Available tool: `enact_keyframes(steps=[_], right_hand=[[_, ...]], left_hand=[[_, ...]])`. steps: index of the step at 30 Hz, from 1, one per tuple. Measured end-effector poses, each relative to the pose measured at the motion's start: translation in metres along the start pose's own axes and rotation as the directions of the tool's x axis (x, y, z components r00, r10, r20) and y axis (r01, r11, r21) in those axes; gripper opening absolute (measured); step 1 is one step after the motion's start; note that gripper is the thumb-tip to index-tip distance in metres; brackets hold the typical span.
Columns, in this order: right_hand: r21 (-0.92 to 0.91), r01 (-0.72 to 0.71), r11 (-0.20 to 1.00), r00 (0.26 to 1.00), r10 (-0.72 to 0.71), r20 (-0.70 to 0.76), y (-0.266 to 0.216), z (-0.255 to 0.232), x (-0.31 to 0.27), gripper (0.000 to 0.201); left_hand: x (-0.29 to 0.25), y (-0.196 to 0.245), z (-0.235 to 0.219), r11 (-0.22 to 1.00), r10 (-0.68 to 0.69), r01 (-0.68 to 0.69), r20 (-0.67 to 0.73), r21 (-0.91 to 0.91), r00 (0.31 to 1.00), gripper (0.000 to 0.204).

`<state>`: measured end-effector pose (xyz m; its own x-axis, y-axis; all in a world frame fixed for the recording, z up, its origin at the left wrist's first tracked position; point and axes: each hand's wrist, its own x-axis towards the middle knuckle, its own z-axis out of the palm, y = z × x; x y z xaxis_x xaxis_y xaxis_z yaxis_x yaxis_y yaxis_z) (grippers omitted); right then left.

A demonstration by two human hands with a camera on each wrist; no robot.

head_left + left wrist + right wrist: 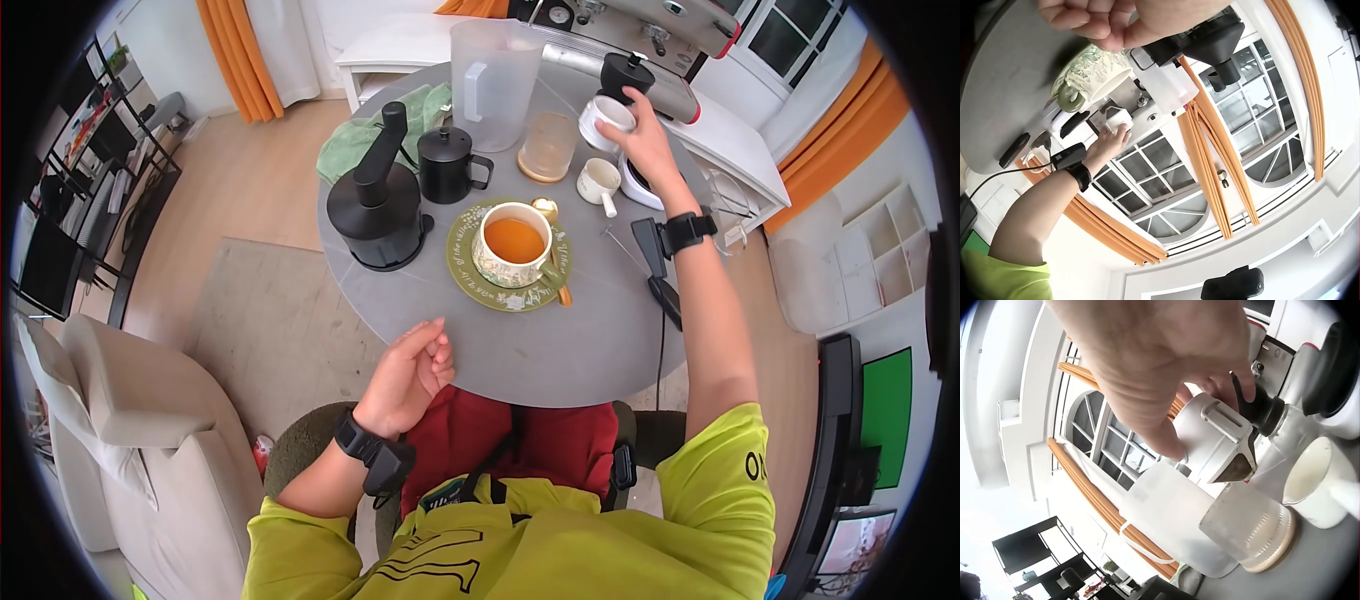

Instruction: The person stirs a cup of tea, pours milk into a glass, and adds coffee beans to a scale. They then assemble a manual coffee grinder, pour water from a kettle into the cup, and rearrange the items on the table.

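Note:
At the far right of the table, my right hand (pixel 648 150) grips a white cup-like vessel (pixel 604 116). In the right wrist view this vessel (pixel 1207 434) has a squarish handle, is tilted, and shows brown inside its lower opening. It overlaps a clear glass (pixel 1244 525) with a wooden base there. Nearer me, my left hand (pixel 408 375) hovers by the table's front edge with loosely curled fingers and nothing in them. Beyond it stands a patterned cup (pixel 490 268) of amber liquid on an olive-green saucer (pixel 468 287). A gold spoon (pixel 545 208) lies on the saucer.
On the left of the round grey table (pixel 480 350) stand a black cranked device (pixel 375 225), a black lidded pot (pixel 445 170) and a green cloth (pixel 335 142). A tall plastic jug (pixel 495 95) is behind. A small white pitcher (pixel 598 180) sits below my right hand.

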<state>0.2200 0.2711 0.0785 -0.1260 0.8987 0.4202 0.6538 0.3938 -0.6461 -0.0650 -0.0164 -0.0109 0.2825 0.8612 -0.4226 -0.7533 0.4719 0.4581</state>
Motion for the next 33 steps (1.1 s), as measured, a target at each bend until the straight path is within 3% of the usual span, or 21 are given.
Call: enact_keyframes(steps=[4,9,27,31,33], right_hand=[[0.003,0.064,0.998,0.998,-0.064,-0.026,-0.018,0.017,0.018,0.085],[-0.013,0.034,0.999,0.998,-0.034,0.048,-0.028,0.035,0.024,0.089],[-0.052,0.077,0.996,0.989,-0.069,0.134,-0.018,0.048,0.018,0.088],[0.014,0.080,0.997,0.993,-0.081,0.088,-0.014,0.035,0.013,0.087],[0.045,0.029,0.999,1.000,-0.028,-0.011,-0.010,0.023,0.008,0.081]], left_hand=[[-0.001,0.001,0.001,1.000,-0.003,0.003,0.003,0.002,1.000,0.020],[-0.001,0.002,0.002,1.000,0.003,-0.003,-0.007,-0.012,1.000,0.020],[0.000,0.001,0.000,1.000,-0.007,0.007,-0.014,-0.009,1.000,0.020],[0.000,0.001,-0.001,1.000,0.003,-0.003,-0.022,-0.007,1.000,0.021],[-0.001,0.002,0.001,1.000,0.002,-0.002,-0.018,-0.007,1.000,0.021]])
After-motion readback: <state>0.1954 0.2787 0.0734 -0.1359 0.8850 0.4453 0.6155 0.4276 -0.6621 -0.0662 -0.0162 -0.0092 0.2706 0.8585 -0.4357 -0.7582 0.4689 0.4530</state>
